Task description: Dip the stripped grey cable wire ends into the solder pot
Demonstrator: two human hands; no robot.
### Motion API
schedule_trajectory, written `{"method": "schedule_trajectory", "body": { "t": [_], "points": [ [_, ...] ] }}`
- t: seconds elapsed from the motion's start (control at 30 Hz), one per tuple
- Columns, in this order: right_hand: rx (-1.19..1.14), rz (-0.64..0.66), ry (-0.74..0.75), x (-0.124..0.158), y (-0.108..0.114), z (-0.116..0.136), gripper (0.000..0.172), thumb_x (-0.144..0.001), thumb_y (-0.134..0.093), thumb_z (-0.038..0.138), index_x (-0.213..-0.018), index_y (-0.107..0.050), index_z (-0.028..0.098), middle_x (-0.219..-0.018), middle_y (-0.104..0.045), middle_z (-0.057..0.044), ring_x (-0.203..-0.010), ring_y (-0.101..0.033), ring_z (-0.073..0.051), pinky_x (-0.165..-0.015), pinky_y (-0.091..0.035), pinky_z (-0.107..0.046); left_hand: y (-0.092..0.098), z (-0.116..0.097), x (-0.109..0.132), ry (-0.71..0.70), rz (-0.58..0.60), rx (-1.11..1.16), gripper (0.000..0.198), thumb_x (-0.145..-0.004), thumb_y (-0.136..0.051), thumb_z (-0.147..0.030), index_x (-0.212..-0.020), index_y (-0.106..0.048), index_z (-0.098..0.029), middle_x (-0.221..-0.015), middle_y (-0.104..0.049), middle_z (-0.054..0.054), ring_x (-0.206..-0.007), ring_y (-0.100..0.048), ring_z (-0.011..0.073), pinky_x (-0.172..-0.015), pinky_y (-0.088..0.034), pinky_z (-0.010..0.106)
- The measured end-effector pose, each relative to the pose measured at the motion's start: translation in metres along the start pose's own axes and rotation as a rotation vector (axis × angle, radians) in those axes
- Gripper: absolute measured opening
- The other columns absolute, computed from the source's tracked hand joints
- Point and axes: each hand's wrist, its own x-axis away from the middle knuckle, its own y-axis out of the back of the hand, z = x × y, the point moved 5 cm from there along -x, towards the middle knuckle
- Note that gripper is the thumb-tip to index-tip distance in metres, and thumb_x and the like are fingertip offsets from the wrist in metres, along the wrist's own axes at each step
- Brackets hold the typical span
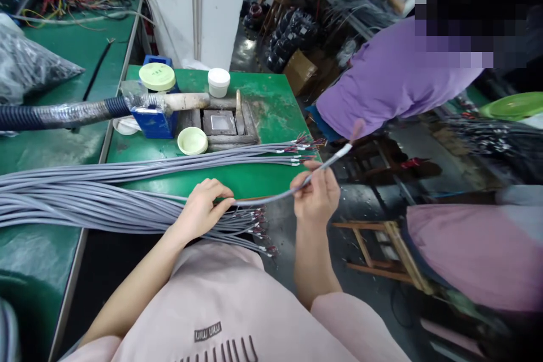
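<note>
A single grey cable [271, 199] runs between my two hands. My left hand [206, 205] pinches it beside the front bundle. Near its stripped end, my right hand [316, 192] grips it, and a white band and blurred reddish wires stick out past the fingers, up and to the right. A large bundle of grey cables [106, 206] lies under and left of my left hand, its wire ends near my lap. Behind it, another row of grey cables [190, 164] stretches across the green table, ends fanned at the right edge.
On the green table [275, 96] stand a metal soldering pot [220, 123], a blue box [155, 123] with a hose, a white jar [219, 82] and a pale green cup [192, 141]. People in purple and pink are at the right, near a wooden stool [394, 249].
</note>
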Motion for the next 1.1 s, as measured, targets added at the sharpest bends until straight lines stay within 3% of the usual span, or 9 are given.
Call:
{"method": "schedule_trajectory", "body": {
  "t": [0.17,0.4,0.77,1.1],
  "points": [
    [0.378,0.566,-0.127,0.047,-0.035,-0.001,0.022,-0.089,-0.054,0.033,-0.093,-0.070,0.018,-0.049,-0.055,0.004,-0.040,-0.041,-0.007,-0.041,-0.031,-0.020,0.003,0.007,0.005,0.165,-0.180,0.530,0.015,-0.079,-0.068,-0.031,-0.088,-0.071,-0.019,-0.083,-0.065,0.003,-0.080,-0.059,0.0151,-0.077,-0.046,0.029],
    [0.450,0.793,-0.110,0.066,-0.051,-0.012,0.024,-0.090,-0.050,0.034,-0.092,-0.069,0.018,-0.051,-0.055,0.004,-0.045,-0.049,-0.009,-0.048,-0.037,-0.023,0.006,0.013,0.008,0.336,-0.344,0.959,0.023,-0.065,-0.080,-0.034,-0.079,-0.073,-0.017,-0.071,-0.067,0.000,-0.064,-0.056,0.0093,-0.064,-0.044,0.022],
    [0.484,0.889,-0.088,0.070,-0.056,-0.017,0.027,-0.091,-0.048,0.036,-0.093,-0.069,0.019,-0.052,-0.057,0.003,-0.046,-0.052,-0.010,-0.048,-0.039,-0.023,0.003,0.007,-0.003,0.392,-0.404,1.235,0.027,-0.053,-0.086,-0.032,-0.064,-0.068,-0.016,-0.060,-0.064,-0.002,-0.059,-0.057,0.0087,-0.068,-0.047,0.025],
    [0.470,0.764,-0.055,0.068,-0.059,-0.017,0.027,-0.091,-0.048,0.035,-0.093,-0.069,0.018,-0.050,-0.054,0.003,-0.044,-0.047,-0.009,-0.045,-0.038,-0.022,-0.012,0.015,0.001,0.459,-0.492,1.313,0.025,-0.054,-0.085,-0.031,-0.064,-0.068,-0.016,-0.059,-0.063,-0.002,-0.058,-0.057,0.0076,-0.064,-0.045,0.022]
  ]
}}
